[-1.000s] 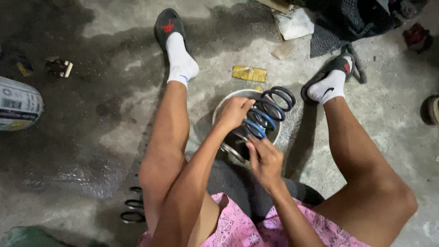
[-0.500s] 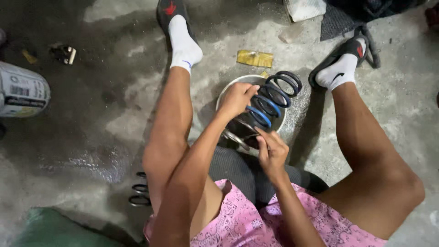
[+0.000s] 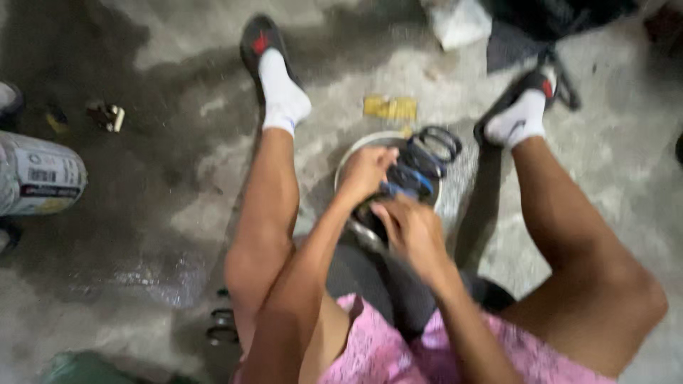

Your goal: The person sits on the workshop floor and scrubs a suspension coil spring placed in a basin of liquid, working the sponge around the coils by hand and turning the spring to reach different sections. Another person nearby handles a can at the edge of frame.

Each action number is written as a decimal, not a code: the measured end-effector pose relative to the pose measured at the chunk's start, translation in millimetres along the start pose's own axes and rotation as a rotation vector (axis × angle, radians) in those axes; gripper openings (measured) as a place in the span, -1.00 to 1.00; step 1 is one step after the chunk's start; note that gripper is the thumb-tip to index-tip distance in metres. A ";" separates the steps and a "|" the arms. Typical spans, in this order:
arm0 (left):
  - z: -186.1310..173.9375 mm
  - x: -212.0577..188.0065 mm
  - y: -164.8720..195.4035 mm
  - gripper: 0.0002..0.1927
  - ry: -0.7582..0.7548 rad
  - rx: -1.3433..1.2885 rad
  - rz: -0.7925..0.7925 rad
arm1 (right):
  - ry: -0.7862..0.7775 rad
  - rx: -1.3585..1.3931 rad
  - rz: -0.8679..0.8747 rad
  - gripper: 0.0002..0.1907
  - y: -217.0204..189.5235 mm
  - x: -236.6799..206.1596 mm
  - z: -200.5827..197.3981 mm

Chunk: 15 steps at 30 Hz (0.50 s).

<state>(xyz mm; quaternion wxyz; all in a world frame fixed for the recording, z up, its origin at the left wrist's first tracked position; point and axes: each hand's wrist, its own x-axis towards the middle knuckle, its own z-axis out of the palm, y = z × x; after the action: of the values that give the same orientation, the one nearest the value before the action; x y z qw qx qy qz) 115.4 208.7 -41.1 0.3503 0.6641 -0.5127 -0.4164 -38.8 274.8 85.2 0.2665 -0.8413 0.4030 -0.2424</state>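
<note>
since the earlier frame our right hand (image 3: 413,231) has shifted up along the spring (image 3: 420,163), and the view has tilted so that the feet sit higher and the whole frame is blurred. we sit on a concrete floor (image 3: 163,213) with both legs spread. the spring, black with blue coils, lies tilted between our feet, against a round metal rim (image 3: 348,160). our left hand (image 3: 366,171) is closed over the near coils from the left. our right hand is curled at the lower end; whether it grips we cannot tell. a yellow scrap (image 3: 390,107) lies just beyond the spring. a can (image 3: 39,183) lies at far left. a second spring (image 3: 222,326) lies beside our left thigh.
</note>
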 end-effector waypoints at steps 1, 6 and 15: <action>-2.3 2.4 0.9 -0.55 -0.001 -0.014 0.029 | 0.071 0.064 -0.025 -0.88 2.9 -5.8 0.3; -2.4 -5.8 -1.8 -0.59 -0.084 -0.158 -0.118 | 0.085 0.135 0.243 -0.83 13.6 -47.4 8.3; 2.5 -7.4 -7.4 -0.57 0.001 -0.031 0.060 | -0.007 -0.124 0.091 -0.90 -12.1 -1.8 11.3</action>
<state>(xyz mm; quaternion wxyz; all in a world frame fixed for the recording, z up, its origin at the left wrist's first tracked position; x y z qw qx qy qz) 115.0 217.6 -47.3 0.3731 0.6431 -0.5256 -0.4135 -26.1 285.6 84.3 0.2259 -0.8379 0.4542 -0.2016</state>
